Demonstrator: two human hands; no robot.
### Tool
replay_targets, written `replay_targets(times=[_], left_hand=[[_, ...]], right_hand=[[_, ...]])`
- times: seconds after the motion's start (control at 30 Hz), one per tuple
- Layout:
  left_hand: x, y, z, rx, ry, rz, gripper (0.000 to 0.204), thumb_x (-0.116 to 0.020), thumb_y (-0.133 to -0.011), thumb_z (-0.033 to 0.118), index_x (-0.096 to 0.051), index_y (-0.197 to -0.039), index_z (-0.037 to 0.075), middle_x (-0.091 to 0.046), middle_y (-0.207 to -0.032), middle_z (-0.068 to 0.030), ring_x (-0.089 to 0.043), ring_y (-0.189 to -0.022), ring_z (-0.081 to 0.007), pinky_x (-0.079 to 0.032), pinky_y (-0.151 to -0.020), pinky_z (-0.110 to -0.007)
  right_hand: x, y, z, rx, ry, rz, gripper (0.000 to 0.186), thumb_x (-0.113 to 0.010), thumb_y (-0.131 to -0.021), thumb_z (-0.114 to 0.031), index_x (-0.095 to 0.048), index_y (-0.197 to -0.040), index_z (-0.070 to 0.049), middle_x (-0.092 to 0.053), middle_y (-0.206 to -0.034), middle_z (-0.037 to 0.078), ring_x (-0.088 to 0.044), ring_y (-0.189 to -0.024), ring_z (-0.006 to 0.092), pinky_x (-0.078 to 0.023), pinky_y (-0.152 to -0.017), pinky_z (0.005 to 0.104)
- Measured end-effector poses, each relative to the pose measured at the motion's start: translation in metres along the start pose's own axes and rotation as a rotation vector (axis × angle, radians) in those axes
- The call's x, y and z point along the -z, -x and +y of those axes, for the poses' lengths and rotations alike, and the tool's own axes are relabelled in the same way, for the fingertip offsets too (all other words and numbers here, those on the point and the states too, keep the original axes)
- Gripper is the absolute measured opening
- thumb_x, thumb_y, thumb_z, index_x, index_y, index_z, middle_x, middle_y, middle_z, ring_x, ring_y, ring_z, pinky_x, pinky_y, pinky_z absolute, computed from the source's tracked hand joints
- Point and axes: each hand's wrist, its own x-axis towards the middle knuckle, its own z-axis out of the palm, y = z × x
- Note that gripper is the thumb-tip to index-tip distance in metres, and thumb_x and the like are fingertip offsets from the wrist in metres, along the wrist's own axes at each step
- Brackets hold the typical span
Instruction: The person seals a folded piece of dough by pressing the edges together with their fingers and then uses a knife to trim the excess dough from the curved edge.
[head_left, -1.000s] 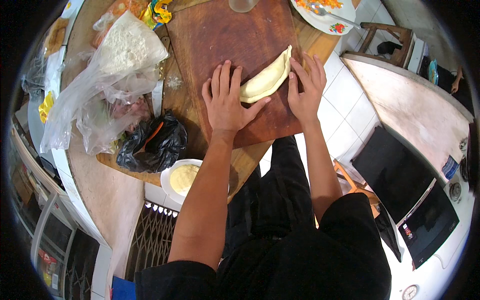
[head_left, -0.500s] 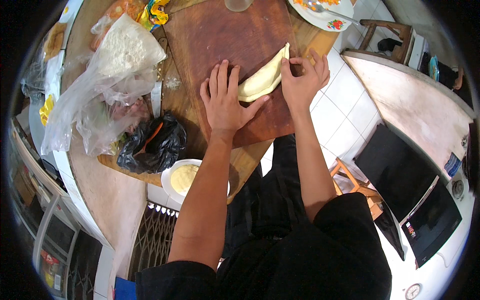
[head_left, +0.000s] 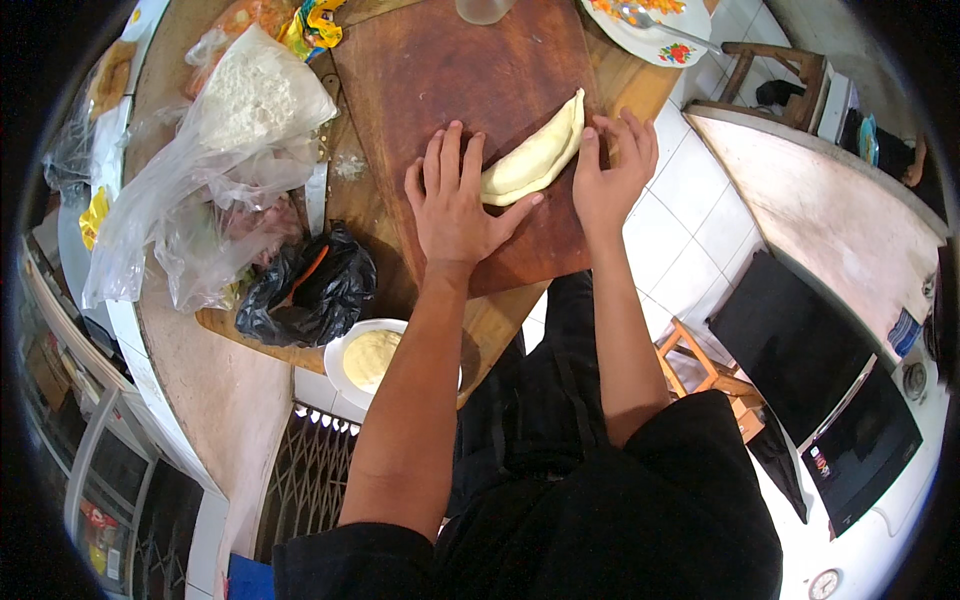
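Note:
A folded half-moon of pale dough (head_left: 540,152) lies on a dark wooden board (head_left: 470,70). My left hand (head_left: 455,205) lies flat on the board, fingers spread, its thumb touching the dough's near end. My right hand (head_left: 610,170) rests against the dough's right edge, fingertips curled onto the rim and pressing it. Neither hand holds anything lifted.
A clear bag of flour (head_left: 255,95) and crumpled plastic bags (head_left: 190,240) lie left of the board. A black bag (head_left: 310,290) sits near a white bowl of dough (head_left: 370,360). A patterned plate with a spoon (head_left: 650,25) stands at the back right. A wooden stool (head_left: 700,365) stands on the tiled floor.
My right hand has slid along the dough's edge, from lying spread beside it to fingertips curled on the rim. The left hand has stayed flat on the board.

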Motion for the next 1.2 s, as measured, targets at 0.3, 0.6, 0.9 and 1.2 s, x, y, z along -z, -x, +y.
replay_targets(times=[0.3,0.6,0.9,1.2], left_hand=[[0.001,0.0,0.0,0.0,0.006,-0.004,0.091,-0.072,-0.077,0.074,-0.058,-0.139,0.009,-0.048,-0.154,-0.0149,-0.041,-0.144,-0.0312,-0.029,-0.115,-0.052],[-0.002,0.0,-0.001,0.008,-0.007,-0.007,0.085,-0.074,-0.078,0.066,-0.057,-0.14,0.011,-0.048,-0.154,-0.0133,-0.04,-0.145,-0.0303,-0.029,-0.115,-0.053],[-0.001,0.0,0.001,0.019,-0.016,-0.026,0.082,-0.075,-0.077,0.059,-0.056,-0.141,0.013,-0.047,-0.156,-0.0101,-0.04,-0.146,-0.029,-0.028,-0.116,-0.052],[0.004,-0.001,0.002,-0.004,-0.013,0.041,0.087,-0.075,-0.076,0.07,-0.06,-0.136,0.01,-0.05,-0.152,-0.0123,-0.044,-0.142,-0.0306,-0.029,-0.114,-0.051]], right_hand=[[0.005,0.015,-0.005,0.088,0.074,-0.092,0.037,-0.054,-0.103,-0.019,-0.066,-0.136,-0.006,-0.052,-0.153,0.02,-0.03,-0.152,0.0418,-0.017,-0.125,0.0546],[-0.009,0.027,-0.018,0.152,0.065,-0.342,0.072,-0.045,-0.106,-0.036,-0.024,-0.16,0.007,-0.02,-0.17,0.025,-0.015,-0.158,0.0409,-0.004,-0.126,0.0589],[-0.02,0.021,-0.029,0.182,0.028,-0.291,0.072,-0.047,-0.106,-0.038,-0.028,-0.157,0.009,-0.021,-0.167,0.029,-0.018,-0.156,0.0449,-0.011,-0.126,0.0588],[0.006,0.009,-0.025,-0.152,-0.391,-0.233,0.058,-0.047,-0.105,-0.019,-0.034,-0.155,0.008,-0.028,-0.165,0.028,-0.027,-0.155,0.0411,-0.021,-0.127,0.0484]])
